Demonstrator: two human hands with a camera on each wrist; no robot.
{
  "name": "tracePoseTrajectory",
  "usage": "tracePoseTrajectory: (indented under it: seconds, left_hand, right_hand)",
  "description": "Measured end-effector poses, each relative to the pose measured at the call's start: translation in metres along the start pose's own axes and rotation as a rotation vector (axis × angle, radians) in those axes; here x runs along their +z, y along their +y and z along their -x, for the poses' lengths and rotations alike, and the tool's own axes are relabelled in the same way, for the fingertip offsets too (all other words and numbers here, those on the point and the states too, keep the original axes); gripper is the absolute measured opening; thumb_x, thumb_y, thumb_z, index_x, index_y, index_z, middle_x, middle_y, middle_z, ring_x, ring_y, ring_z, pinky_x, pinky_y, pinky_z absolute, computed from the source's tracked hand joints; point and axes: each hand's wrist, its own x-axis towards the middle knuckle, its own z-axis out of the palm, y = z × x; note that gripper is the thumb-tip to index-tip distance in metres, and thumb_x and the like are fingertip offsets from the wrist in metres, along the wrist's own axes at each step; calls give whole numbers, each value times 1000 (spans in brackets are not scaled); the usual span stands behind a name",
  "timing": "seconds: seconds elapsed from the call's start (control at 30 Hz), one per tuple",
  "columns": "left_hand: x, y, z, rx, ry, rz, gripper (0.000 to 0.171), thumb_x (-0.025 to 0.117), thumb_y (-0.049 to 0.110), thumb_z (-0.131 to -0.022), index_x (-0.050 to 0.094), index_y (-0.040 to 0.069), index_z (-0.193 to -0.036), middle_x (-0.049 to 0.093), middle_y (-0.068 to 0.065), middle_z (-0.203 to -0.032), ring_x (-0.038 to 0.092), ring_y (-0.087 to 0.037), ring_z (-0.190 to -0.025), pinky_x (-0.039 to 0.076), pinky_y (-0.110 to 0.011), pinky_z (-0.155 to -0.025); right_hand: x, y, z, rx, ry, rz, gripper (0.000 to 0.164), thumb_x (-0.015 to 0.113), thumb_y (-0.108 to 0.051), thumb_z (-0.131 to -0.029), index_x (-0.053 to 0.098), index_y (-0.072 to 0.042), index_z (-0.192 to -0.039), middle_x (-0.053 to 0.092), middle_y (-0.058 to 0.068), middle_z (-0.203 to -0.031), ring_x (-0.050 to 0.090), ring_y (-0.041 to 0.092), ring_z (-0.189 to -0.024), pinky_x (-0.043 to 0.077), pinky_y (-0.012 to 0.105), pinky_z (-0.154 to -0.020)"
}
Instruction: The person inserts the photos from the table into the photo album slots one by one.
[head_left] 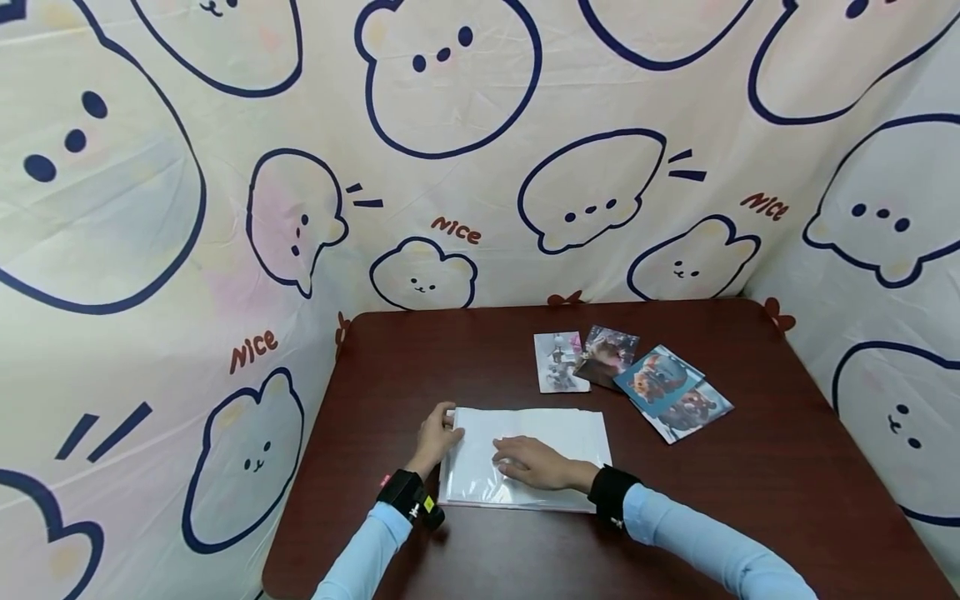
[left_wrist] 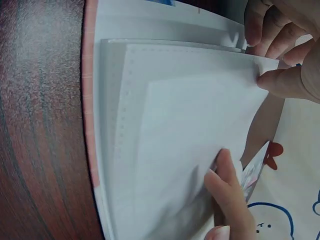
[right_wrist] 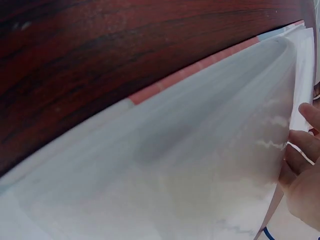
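An album (head_left: 551,425) with white, glossy, clear-covered pages lies open flat on the table. At its left edge, my left hand (head_left: 436,437) pinches a page, the thumb on top. In the left wrist view that thumb (left_wrist: 282,82) presses the page's corner while the other fingers lie behind it. My right hand (head_left: 536,462) rests palm down on the middle of the album, its fingers relaxed and reaching left. Part of the right hand (right_wrist: 305,185) shows at the edge of the right wrist view, fingertips touching the page (right_wrist: 210,170). A red-and-white border shows along the album's near edge.
Behind the album on the brown table (head_left: 420,358) lie a pale picture card (head_left: 558,362), a dark picture card (head_left: 609,354) and, farther right, overlapping blue picture cards (head_left: 660,379). A patterned cloth (head_left: 480,192) hangs behind and beside the table.
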Motion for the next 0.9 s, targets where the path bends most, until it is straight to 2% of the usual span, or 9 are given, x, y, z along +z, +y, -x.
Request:
tracePoseTrajectory:
  seconds: [0.13, 0.2, 0.27, 0.4, 0.5, 0.57, 0.67, 0.77, 0.9]
  left_hand:
    - [5, -4, 0, 4, 27, -76, 47, 72, 4, -94, 58, 2, -139, 63, -17, -111, 59, -24, -91, 49, -35, -73]
    - [7, -5, 0, 13, 37, -100, 45, 72, 4, -94, 59, 2, -137, 61, -15, -109, 57, -22, -90, 48, -33, -72]
    - [8, -5, 1, 26, 42, -101, 43, 71, 3, -95, 60, 1, -136, 60, -15, -109, 56, -22, -91, 47, -33, -72]
    - [7, -4, 3, 48, 41, -73, 40, 68, 2, -96, 60, 0, -135, 60, -17, -111, 56, -24, -92, 47, -35, -72]
    - [7, -3, 3, 66, 38, -73, 38, 66, 3, -98, 60, 0, -135, 60, -17, -112, 56, -24, -91, 46, -35, -74]
    - [8, -2, 3, 74, 43, -83, 36, 65, 3, -98, 61, 0, -134, 60, -18, -111, 56, -24, -91, 47, -35, -74]
    - [8, -1, 3, 73, 54, -87, 33, 64, 2, -98, 63, -2, -131, 60, -18, -109, 58, -24, -91, 48, -35, -74]
    - [10, -1, 4, 64, 67, -91, 31, 64, 1, -98, 65, -2, -128, 60, -17, -108, 58, -24, -90, 49, -34, -73]
    - [13, 0, 3, 60, 72, -103, 29, 64, 2, -98, 66, -1, -127, 59, -16, -108, 58, -24, -91, 51, -35, -73]
  right_hand:
    - [-1, 2, 0, -11, 55, -103, 33, 52, -21, -109, 68, 0, -129, 61, 23, -144, 55, 41, -136, 43, 57, -114]
    - [-6, 4, 0, 4, 141, -186, 30, 53, -16, -108, 69, 2, -125, 67, 23, -134, 62, 40, -127, 49, 52, -109]
    - [-14, 9, -1, 49, 271, -257, 24, 56, -9, -105, 70, 4, -120, 72, 22, -122, 67, 39, -115, 55, 46, -101]
    - [-40, 31, 1, 285, 554, -263, 17, 63, -7, -99, 73, 3, -111, 75, 20, -106, 71, 35, -97, 57, 39, -85]
    - [-61, 56, 8, 512, 677, -204, 20, 65, -10, -98, 70, 2, -112, 73, 21, -105, 68, 37, -94, 51, 45, -82]
    - [-72, 71, 15, 648, 694, -158, 23, 63, -12, -98, 67, 3, -115, 70, 23, -106, 66, 39, -94, 49, 49, -82]
    - [-79, 87, 25, 782, 650, -99, 28, 62, -15, -100, 60, 5, -119, 64, 26, -108, 63, 41, -93, 48, 53, -82]
    - [-81, 94, 32, 855, 605, -86, 30, 63, -17, -101, 55, 7, -116, 61, 29, -106, 62, 43, -92, 48, 53, -79]
    - [-80, 100, 31, 871, 600, -42, 30, 65, -19, -100, 51, 5, -111, 57, 31, -107, 60, 47, -93, 46, 54, -77]
